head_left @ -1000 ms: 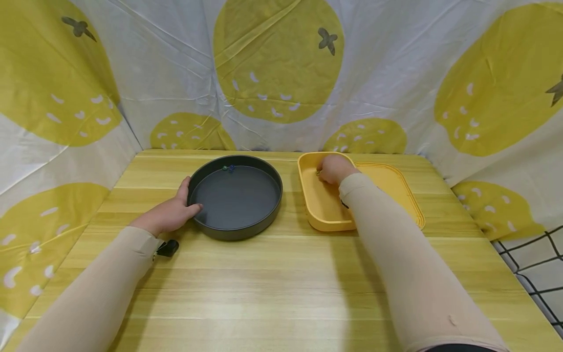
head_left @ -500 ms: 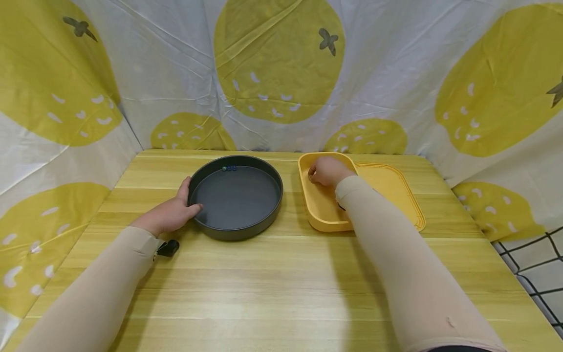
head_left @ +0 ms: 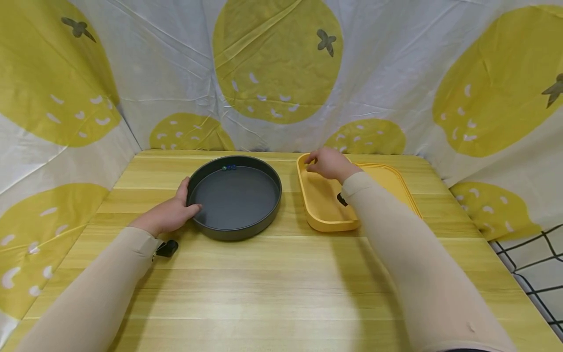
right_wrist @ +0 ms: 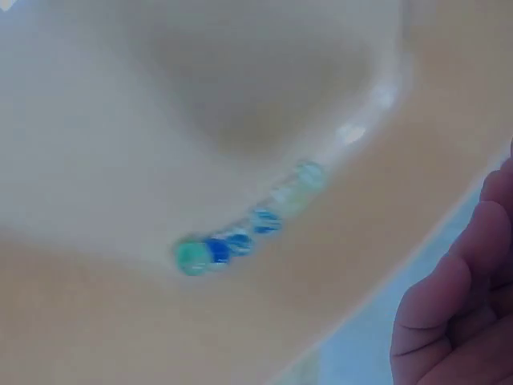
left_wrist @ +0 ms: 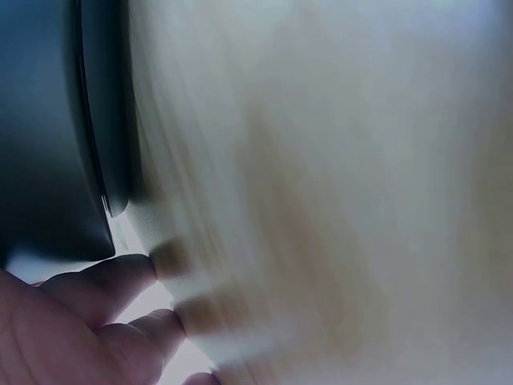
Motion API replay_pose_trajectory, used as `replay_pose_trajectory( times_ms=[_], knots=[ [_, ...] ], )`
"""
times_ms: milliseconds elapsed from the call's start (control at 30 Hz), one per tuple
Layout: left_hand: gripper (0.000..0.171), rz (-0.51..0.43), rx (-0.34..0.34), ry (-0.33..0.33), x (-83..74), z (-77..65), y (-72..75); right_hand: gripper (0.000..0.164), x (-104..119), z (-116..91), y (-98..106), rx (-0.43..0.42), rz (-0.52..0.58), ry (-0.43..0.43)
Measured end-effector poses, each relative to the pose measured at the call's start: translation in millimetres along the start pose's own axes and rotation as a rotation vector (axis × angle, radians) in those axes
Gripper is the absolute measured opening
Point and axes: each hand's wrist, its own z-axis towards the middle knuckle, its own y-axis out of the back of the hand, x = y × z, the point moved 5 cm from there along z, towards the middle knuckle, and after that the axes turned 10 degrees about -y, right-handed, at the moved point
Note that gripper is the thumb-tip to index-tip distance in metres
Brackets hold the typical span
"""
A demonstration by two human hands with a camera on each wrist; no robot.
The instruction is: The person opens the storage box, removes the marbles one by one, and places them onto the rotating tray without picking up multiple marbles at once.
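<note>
A dark grey round cake pan (head_left: 237,203) sits left of centre in the head view, with several small blue and green marbles (head_left: 229,167) at its far inner edge. My left hand (head_left: 169,212) grips its left side, thumb over the rim and fingers along the outer wall. In the left wrist view, fingertips (left_wrist: 140,266) show beside the pan wall. My right hand (head_left: 330,164) is over the far part of a yellow rectangular box (head_left: 330,226), thumb and fingers pinched on a marble that the fingers mostly hide. Several blue, green and clear marbles (right_wrist: 267,221) line the box's inner edge.
A flat yellow lid (head_left: 393,181) lies right of the box, partly under the right forearm. Fruit-print cloth (head_left: 272,73) encloses the back and sides of the wooden table (head_left: 259,293). A black wire grid (head_left: 534,266) stands at the right edge.
My right hand has risen from inside the box toward its far left rim, fingers pinched. Marbles in the pan have shifted slightly, with another showing beside the first two. My left hand stays put.
</note>
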Motion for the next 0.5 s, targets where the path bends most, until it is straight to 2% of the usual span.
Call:
replay_pose_trajectory(
  times_ms=[200,500],
  knots=[
    [0.101,-0.005,-0.003,0.0,-0.1,0.0,-0.5,0.032,15.2,-7.0,9.9,-0.037,0.04,0.04],
    [0.101,-0.014,-0.006,0.0,-0.1,-0.2,-1.1,0.033,44.1,-13.5,10.9,-0.032,-0.006,0.105]
  ],
)
